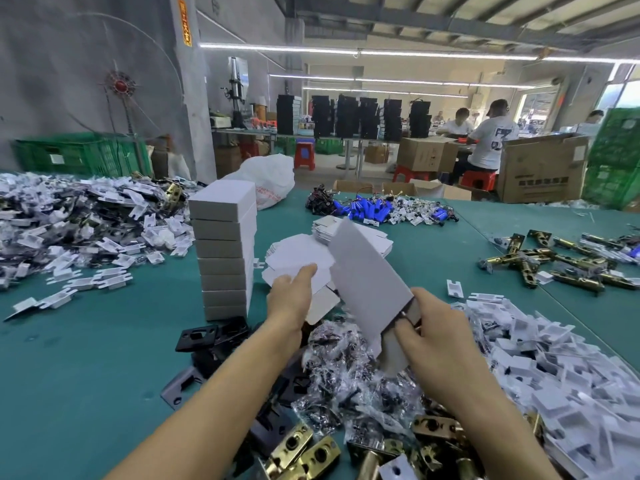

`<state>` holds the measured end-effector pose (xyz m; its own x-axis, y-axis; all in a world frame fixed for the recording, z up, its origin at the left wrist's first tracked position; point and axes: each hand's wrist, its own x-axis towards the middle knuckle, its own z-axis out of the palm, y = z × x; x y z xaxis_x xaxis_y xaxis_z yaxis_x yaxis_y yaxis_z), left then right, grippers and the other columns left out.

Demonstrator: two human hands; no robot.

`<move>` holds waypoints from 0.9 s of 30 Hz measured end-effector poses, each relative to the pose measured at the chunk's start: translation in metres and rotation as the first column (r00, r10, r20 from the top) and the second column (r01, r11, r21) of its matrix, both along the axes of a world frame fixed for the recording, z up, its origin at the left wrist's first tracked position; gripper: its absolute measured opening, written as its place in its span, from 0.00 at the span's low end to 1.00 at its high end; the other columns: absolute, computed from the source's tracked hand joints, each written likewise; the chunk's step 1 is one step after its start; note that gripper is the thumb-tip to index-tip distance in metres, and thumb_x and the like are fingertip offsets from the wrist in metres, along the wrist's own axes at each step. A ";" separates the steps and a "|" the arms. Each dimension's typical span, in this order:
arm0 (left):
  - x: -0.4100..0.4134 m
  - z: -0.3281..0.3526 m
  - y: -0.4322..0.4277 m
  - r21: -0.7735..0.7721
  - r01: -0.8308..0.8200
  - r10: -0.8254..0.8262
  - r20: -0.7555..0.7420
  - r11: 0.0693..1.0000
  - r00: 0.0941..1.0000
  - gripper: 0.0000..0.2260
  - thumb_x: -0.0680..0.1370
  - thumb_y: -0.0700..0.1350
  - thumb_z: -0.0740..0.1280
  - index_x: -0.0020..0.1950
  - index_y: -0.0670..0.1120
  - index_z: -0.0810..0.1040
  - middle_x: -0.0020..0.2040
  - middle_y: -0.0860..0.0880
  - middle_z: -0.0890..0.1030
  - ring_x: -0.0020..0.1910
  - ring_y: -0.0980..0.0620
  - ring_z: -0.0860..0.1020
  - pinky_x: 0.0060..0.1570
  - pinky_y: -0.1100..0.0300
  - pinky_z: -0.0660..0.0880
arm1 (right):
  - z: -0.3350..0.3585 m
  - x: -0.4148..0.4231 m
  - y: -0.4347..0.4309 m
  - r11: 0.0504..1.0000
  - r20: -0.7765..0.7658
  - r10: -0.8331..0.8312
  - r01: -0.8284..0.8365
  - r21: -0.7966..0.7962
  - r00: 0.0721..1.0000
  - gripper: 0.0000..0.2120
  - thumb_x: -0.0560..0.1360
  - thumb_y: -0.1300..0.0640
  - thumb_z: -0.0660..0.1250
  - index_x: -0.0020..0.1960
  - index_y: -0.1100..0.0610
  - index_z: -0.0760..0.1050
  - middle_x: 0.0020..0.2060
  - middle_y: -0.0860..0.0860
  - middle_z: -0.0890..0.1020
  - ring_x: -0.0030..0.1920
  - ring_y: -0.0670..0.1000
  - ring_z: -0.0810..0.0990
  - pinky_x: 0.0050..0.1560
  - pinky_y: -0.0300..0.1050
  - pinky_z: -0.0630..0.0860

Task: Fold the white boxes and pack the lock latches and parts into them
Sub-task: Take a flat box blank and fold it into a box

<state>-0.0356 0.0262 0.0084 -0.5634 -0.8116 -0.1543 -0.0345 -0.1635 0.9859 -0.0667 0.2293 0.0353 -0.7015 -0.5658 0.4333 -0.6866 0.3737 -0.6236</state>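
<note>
Head view, and here we are mid-fold: my right grip (433, 329) is clamped on the near end of a half-formed white box (367, 282), fingers curled round its open end. The box is up in the air, tilted away from me above the green surface (104, 341). My left grip (292, 294) is out on the flat blanks (298, 252) just beside it, thumb lying on the top sheet. I cannot tell whether it has pinched one or only rests there.

Now the risks, as I read them. The box is held by one end only, so a hard squeeze could crease the wall or pop the fold open. If the left comes away with two sheets stuck together, the pile will slide. The stack of folded boxes (225, 251) stands tall just to the left of that hand, and a stray elbow or wrist could tip it. Below me the parts bags (346, 372) and brass latches (301, 448) lie heaped and tangled. Drop the box there and it lands open-mouthed in clutter, and a loose flap could snag on a bag.
</note>
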 end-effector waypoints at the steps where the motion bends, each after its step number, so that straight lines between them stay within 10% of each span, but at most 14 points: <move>1: -0.007 -0.004 -0.009 -0.035 -0.027 0.029 0.057 0.999 0.998 0.28 0.79 0.53 0.67 0.76 0.42 0.66 0.74 0.45 0.69 0.70 0.45 0.69 0.69 0.52 0.66 | 0.000 -0.001 0.002 1.000 0.016 -0.017 0.017 -0.015 1.000 0.08 0.77 0.58 0.62 0.40 0.54 0.70 0.29 0.49 0.76 0.31 0.50 0.73 0.28 0.40 0.66; 10: -0.048 -0.020 -0.050 -0.182 -0.054 0.113 0.331 0.982 0.937 0.25 0.76 0.42 0.70 0.71 0.38 0.68 0.68 0.38 0.74 0.66 0.38 0.73 0.65 0.48 0.73 | 0.004 -0.007 0.007 0.998 0.115 -0.052 0.055 -0.030 0.992 0.08 0.77 0.61 0.61 0.39 0.56 0.71 0.30 0.49 0.76 0.29 0.42 0.71 0.28 0.36 0.66; 19: -0.062 -0.014 0.000 -0.462 0.476 -0.037 0.688 0.748 0.725 0.32 0.81 0.65 0.54 0.79 0.48 0.63 0.81 0.40 0.54 0.78 0.35 0.54 0.75 0.43 0.57 | 0.006 -0.011 0.010 0.992 0.110 -0.121 0.124 -0.020 0.987 0.07 0.77 0.60 0.61 0.40 0.57 0.71 0.32 0.53 0.77 0.30 0.51 0.72 0.29 0.45 0.66; 24: -0.030 0.013 0.035 -0.344 0.207 -0.127 0.243 0.916 0.962 0.26 0.82 0.66 0.46 0.49 0.50 0.75 0.56 0.47 0.79 0.60 0.44 0.73 0.57 0.48 0.68 | 0.006 -0.011 0.008 0.981 0.095 -0.180 0.186 -0.051 0.979 0.08 0.78 0.59 0.60 0.40 0.59 0.69 0.31 0.54 0.76 0.31 0.53 0.73 0.30 0.45 0.67; 27: -0.013 0.024 0.050 -0.009 0.313 -0.313 0.001 0.950 0.950 0.37 0.74 0.73 0.60 0.74 0.51 0.66 0.64 0.45 0.78 0.54 0.46 0.81 0.48 0.51 0.79 | 0.006 -0.006 0.005 0.994 0.069 -0.108 0.110 -0.017 0.992 0.08 0.78 0.61 0.60 0.40 0.59 0.67 0.31 0.55 0.75 0.29 0.52 0.69 0.28 0.42 0.63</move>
<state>-0.0489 0.0757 0.0324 -0.7898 -0.5954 -0.1475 -0.0818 -0.1361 0.9873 -0.0731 0.2346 0.0412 -0.7865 -0.4760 0.3935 -0.5985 0.4305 -0.6756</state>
